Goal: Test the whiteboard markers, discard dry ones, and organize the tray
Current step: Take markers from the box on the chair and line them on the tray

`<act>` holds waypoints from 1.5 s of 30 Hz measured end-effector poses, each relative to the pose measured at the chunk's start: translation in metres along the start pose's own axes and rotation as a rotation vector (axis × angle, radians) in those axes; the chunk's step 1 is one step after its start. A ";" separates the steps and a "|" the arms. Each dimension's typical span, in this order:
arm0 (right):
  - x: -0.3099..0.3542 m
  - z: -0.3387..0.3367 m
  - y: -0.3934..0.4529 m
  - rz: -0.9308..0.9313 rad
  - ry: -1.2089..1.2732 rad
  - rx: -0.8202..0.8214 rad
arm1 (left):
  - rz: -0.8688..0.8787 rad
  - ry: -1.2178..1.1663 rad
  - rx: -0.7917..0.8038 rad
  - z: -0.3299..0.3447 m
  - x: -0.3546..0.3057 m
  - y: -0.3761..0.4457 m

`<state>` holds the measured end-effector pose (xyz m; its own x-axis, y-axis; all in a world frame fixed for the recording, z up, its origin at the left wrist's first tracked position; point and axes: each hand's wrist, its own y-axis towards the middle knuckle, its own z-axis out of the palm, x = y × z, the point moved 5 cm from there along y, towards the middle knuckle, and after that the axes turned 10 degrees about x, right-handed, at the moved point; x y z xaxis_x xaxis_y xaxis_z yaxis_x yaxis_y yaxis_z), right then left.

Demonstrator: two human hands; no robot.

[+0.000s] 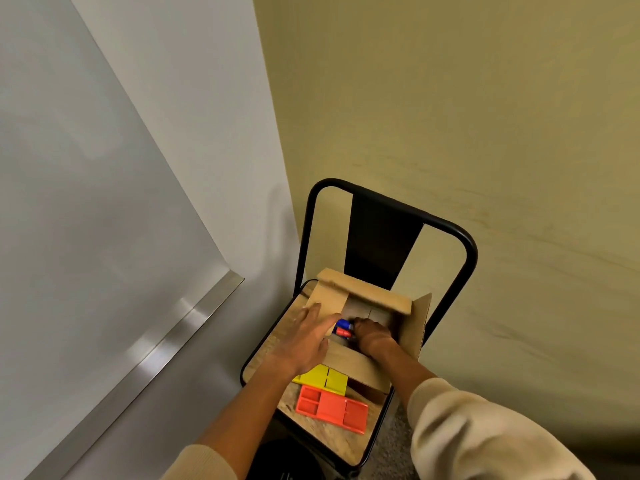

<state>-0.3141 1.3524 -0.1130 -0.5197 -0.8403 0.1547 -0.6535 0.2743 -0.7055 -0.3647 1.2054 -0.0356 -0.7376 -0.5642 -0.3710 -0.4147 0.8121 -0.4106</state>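
Landmark: cardboard box (377,306), flaps open, sat on the wooden seat of a black metal chair (388,233).

Markers (343,328) were inside the box, near its left wall. Only blue and red caps or ends showed between the two hands; count and barrels hidden.

Left hand (308,341) lay flat, fingers spread, on the box's left flap, apparently pinning it back. It was gripping nothing.

Right hand (372,336) was down inside the box, knuckles up, fingers curled toward the markers. Couldn't tell whether it had closed on one; fingertips were out of sight behind the knuckles.

In front of the box on the same seat: a yellow tray (325,377) touching the box's front flap, and an orange tray (330,408) just in front of that, compartments showing nothing in them. Whiteboard (86,202) hung to the left of the box, well apart.

Handling, my read:
- Markers light, rigid, smooth plastic, so they'll roll and slip if pinched at an end.
- Take one at mid-barrel, thumb opposing two fingers; keep off the cap, which may pull free.
- Not fragile.
- Box is light and its flaps springy, so the steadying hand is worth having.
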 end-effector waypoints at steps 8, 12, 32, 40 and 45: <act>-0.005 -0.001 -0.017 -0.017 -0.014 0.040 | 0.044 -0.058 -0.192 -0.015 -0.009 -0.012; -0.004 -0.027 -0.038 -0.036 -0.024 0.036 | 0.031 -0.094 -0.295 -0.020 -0.009 -0.021; 0.055 -0.116 -0.162 -0.510 0.553 0.001 | -0.033 -1.050 -0.632 -0.030 -0.026 -0.103; 0.170 -0.041 -0.219 -0.770 0.691 0.337 | 0.100 -1.734 -0.760 -0.018 0.010 -0.205; 0.232 0.034 -0.247 -0.792 0.735 0.565 | 0.080 -1.920 -0.852 0.020 0.040 -0.299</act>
<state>-0.2543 1.0740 0.0740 -0.3936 -0.1676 0.9039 -0.6950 -0.5894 -0.4119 -0.2595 0.9374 0.0554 0.3536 0.5119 -0.7829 -0.9124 0.3731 -0.1681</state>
